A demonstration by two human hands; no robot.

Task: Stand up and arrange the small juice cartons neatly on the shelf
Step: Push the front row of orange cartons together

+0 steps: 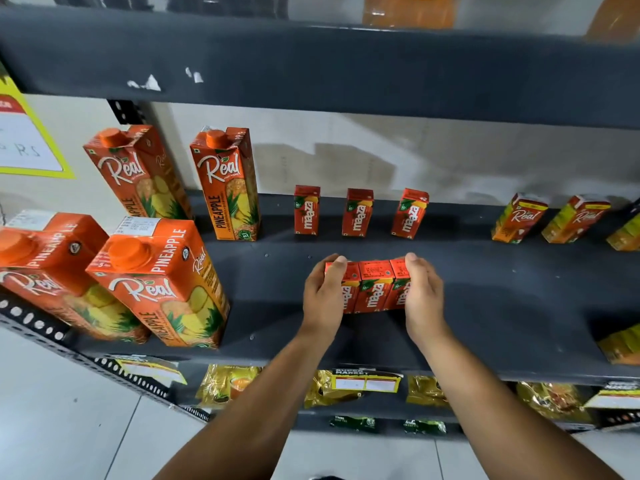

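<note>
Three small red Maaza juice cartons (pixel 374 287) stand pressed side by side in a row on the dark grey shelf (pixel 502 292). My left hand (pixel 323 296) clasps the left end of the row and my right hand (pixel 422 296) clasps the right end, squeezing the cartons together. Behind them, near the back wall, three more small Maaza cartons stand apart: one on the left (pixel 307 210), one in the middle (pixel 357 213) and one on the right (pixel 409 213), which leans slightly.
Tall Real pineapple cartons (pixel 157 282) stand at the shelf's left, front and back. Small Real cartons (pixel 519 218) stand at the back right, and yellow packs (pixel 620 344) sit at the right edge. An upper shelf (pixel 311 64) overhangs. Packets (pixel 225 382) fill the shelf below.
</note>
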